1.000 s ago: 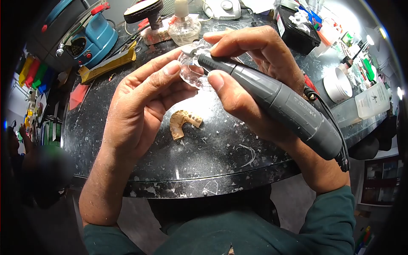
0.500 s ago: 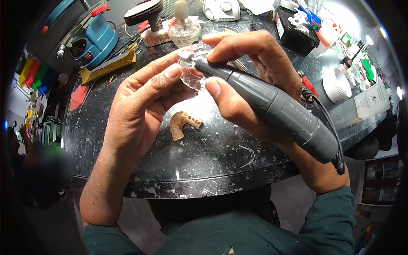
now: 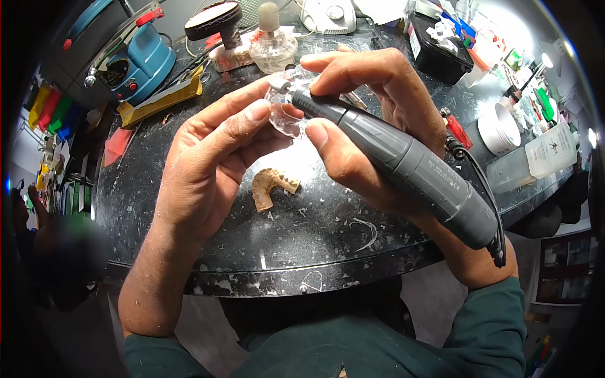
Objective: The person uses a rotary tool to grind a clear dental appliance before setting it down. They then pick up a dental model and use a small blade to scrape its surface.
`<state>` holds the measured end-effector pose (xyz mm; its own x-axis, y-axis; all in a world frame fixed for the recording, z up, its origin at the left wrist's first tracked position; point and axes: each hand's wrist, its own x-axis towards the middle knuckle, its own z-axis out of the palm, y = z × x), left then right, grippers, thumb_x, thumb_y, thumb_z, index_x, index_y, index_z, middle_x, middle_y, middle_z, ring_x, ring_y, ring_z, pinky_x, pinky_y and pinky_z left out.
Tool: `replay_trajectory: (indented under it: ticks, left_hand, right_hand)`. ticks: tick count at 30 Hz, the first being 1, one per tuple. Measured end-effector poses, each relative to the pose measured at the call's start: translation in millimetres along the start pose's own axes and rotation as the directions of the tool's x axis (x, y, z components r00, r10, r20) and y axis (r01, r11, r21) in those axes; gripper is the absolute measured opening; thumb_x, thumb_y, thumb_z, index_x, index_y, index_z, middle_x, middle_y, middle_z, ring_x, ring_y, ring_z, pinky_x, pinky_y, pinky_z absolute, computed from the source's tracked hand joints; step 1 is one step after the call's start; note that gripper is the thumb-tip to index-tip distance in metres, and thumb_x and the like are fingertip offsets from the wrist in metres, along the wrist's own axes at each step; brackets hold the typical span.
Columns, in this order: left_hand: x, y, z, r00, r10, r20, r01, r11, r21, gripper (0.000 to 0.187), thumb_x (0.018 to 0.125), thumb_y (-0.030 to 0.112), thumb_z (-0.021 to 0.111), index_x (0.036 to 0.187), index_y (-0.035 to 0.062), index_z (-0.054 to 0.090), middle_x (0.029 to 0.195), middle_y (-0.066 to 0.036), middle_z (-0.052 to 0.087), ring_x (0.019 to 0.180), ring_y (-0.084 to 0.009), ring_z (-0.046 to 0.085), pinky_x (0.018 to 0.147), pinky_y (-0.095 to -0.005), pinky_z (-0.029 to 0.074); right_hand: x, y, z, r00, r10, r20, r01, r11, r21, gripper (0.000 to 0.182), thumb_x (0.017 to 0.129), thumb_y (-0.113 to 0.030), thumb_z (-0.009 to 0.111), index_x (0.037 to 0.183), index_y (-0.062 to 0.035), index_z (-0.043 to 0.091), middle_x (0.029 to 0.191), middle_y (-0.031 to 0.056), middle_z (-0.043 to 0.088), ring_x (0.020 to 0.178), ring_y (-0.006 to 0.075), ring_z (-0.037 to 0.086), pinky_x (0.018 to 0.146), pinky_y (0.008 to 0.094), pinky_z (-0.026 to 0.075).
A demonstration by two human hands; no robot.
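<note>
My right hand (image 3: 378, 120) is wrapped round a black rotary handpiece (image 3: 403, 157), its cord trailing from the back end. A pale grinding bit (image 3: 279, 82) at its nose lies against a clear plastic dental tray (image 3: 287, 123). Thumb and fingers of my left hand (image 3: 217, 142) pinch that tray by its left side. Part of the tray is hidden behind the handpiece and fingers. Below the hands, a tan plaster dental model (image 3: 272, 186), horseshoe-shaped, lies on the black bench.
The bench (image 3: 302, 246) is scuffed and dusted white, with a curled clear strip (image 3: 368, 233) on it. Behind stand a glass spirit burner (image 3: 273, 44), a blue machine (image 3: 142, 60) and a black bin (image 3: 438, 47). A white tub (image 3: 499, 126) and a clear bottle (image 3: 535, 154) are at right.
The handpiece's back end has swung slightly down towards me. Its bit has shifted a little on the tray, and both hands keep their grips.
</note>
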<state>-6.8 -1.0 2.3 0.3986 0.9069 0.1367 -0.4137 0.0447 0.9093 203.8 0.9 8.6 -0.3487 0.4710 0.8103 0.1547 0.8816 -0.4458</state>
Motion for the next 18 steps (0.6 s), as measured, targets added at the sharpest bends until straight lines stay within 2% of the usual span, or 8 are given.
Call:
replay_trajectory:
  ticks: [2, 5, 7, 10, 13, 16, 18]
  left_hand:
    - [-0.2, -0.1, 0.7, 1.0, 0.002, 0.003, -0.002, 1.0, -0.001, 0.046, 0.095, 0.017, 0.058, 0.135, -0.0037, 0.048, 0.123, -0.015, 0.062, 0.114, -0.0206, 0.06, 0.102, -0.0387, 0.044]
    - [0.2, 1.0, 3.4, 1.0, 0.005, -0.022, -0.005, 1.0, 0.0, 0.046, 0.095, 0.017, 0.058, 0.135, -0.0035, 0.048, 0.122, -0.015, 0.062, 0.113, -0.0208, 0.061, 0.102, -0.0392, 0.044]
    - [0.1, 0.7, 1.1, 1.0, 0.007, 0.018, -0.007, 1.0, 0.019, 0.046, 0.094, 0.016, 0.059, 0.135, -0.0033, 0.048, 0.121, -0.015, 0.063, 0.112, -0.0211, 0.061, 0.102, -0.0398, 0.044]
    - [0.1, 0.9, 0.5, 1.0, -0.002, 0.018, 0.001, 1.0, 0.021, 0.047, 0.094, 0.016, 0.059, 0.135, -0.0034, 0.048, 0.121, -0.015, 0.062, 0.111, -0.0213, 0.062, 0.102, -0.0402, 0.045]
    - [-0.5, -0.6, -0.6, 1.0, -0.003, -0.006, 0.003, 1.0, -0.002, 0.047, 0.093, 0.016, 0.06, 0.135, -0.0032, 0.048, 0.121, -0.015, 0.063, 0.111, -0.0215, 0.062, 0.102, -0.0407, 0.045]
    - [0.2, 0.9, 1.9, 1.0, -0.007, 0.009, 0.007, 1.0, 0.01, 0.047, 0.093, 0.015, 0.06, 0.134, -0.0027, 0.048, 0.122, -0.015, 0.062, 0.112, -0.0217, 0.062, 0.102, -0.041, 0.046]
    - [0.3, 0.1, 2.5, 1.0, -0.011, -0.023, 0.012, 1.0, 0.014, 0.047, 0.092, 0.015, 0.061, 0.134, -0.0027, 0.048, 0.122, -0.015, 0.062, 0.112, -0.0218, 0.062, 0.101, -0.041, 0.046]
  right_hand:
    - [0.1, 0.4, 0.2, 1.0, 0.002, -0.021, -0.002, 1.0, 0.012, 0.037, 0.074, 0.005, 0.062, 0.11, 0.0013, 0.052, 0.104, 0.0114, 0.058, 0.115, 0.0264, 0.057, 0.101, 0.0377, 0.042]
    - [0.8, -1.3, -1.3, 1.0, -0.002, 0.03, 0.002, 1.0, -0.007, 0.039, 0.074, 0.004, 0.062, 0.111, 0.0002, 0.052, 0.104, 0.0092, 0.059, 0.114, 0.0267, 0.059, 0.105, 0.0417, 0.039]
    - [-1.0, -0.4, -1.0, 0.999, -0.028, -0.02, 0.026, 0.996, -0.08, 0.039, 0.074, 0.002, 0.063, 0.111, -0.001, 0.052, 0.104, 0.008, 0.059, 0.112, 0.0262, 0.061, 0.109, 0.0467, 0.033]
    - [-2.0, 2.0, 0.1, 0.999, -0.025, -0.048, 0.021, 0.997, -0.074, 0.039, 0.074, 0.0, 0.063, 0.111, -0.0018, 0.052, 0.103, 0.0073, 0.059, 0.111, 0.0259, 0.062, 0.111, 0.0499, 0.027]
    - [-1.2, 0.7, -2.4, 0.997, -0.073, 0.012, 0.073, 0.985, -0.156, 0.038, 0.074, -0.001, 0.064, 0.111, -0.0018, 0.052, 0.103, 0.0067, 0.059, 0.112, 0.0263, 0.062, 0.111, 0.0517, 0.027]
    - [-2.1, 0.7, 0.5, 0.999, -0.029, -0.044, 0.023, 0.993, -0.116, 0.037, 0.074, -0.001, 0.064, 0.11, -0.0018, 0.053, 0.103, 0.0061, 0.058, 0.113, 0.0268, 0.062, 0.111, 0.0534, 0.026]
    - [-1.6, 0.2, -1.8, 0.998, -0.056, -0.003, 0.055, 0.988, -0.146, 0.037, 0.074, 0.0, 0.063, 0.11, -0.0017, 0.052, 0.103, 0.006, 0.058, 0.113, 0.027, 0.062, 0.11, 0.0539, 0.025]
